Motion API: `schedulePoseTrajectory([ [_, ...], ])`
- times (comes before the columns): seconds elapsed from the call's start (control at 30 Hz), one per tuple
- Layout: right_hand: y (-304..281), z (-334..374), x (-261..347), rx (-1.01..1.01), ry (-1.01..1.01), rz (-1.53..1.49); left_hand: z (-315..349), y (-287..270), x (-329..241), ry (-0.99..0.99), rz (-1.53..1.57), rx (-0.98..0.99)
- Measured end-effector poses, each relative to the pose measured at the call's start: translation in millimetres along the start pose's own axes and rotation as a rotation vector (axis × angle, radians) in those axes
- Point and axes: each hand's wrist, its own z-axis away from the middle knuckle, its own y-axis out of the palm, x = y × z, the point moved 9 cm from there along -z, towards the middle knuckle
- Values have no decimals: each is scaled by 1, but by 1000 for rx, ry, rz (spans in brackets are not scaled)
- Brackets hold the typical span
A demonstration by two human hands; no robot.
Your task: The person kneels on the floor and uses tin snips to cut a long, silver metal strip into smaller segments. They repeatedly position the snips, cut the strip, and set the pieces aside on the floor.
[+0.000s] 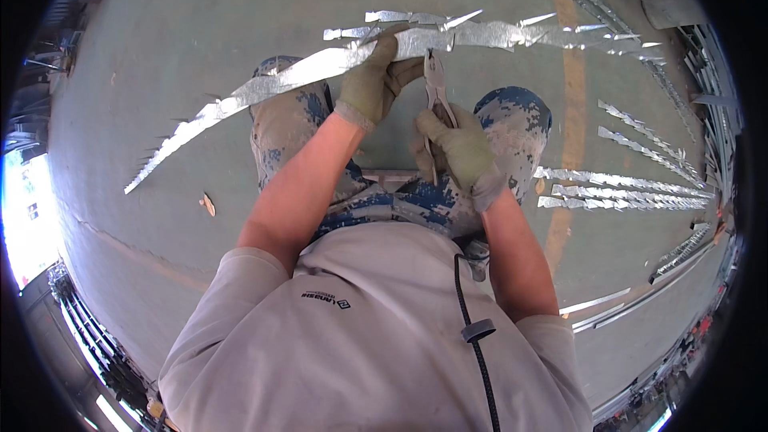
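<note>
A long shiny sheet-metal strip (pixel 312 70) with pointed tabs along its edges stretches across in front of my knees. My left hand (pixel 370 90), in an olive work glove, is closed around the strip near its middle, thumb on top. In my right hand (pixel 464 148), gloved alike, is a pair of metal pliers (pixel 435 90), its handles gripped and its jaws pointing away from me. The jaws touch the strip's near edge, just right of my left hand. Whether they are clamped on the metal is too small to tell.
Two shorter jagged strips (pixel 382 18) lie beyond the long one. Several more strips (pixel 624 180) rest on the green floor (pixel 160 72) at the right, across a yellow line (pixel 573 104). Metal stock (pixel 704 72) is stacked along the right edge. A dry leaf (pixel 209 204) lies at the left.
</note>
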Motion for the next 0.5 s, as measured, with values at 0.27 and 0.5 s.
schedulePoseTrajectory([
  [0.27, 3, 3, 13, -21, 18, -46, -1, 3, -8, -14, 22, -13],
  [0.5, 8, 2, 0, 208, 36, -269, 32, -40, -21, 30, 160, -174],
])
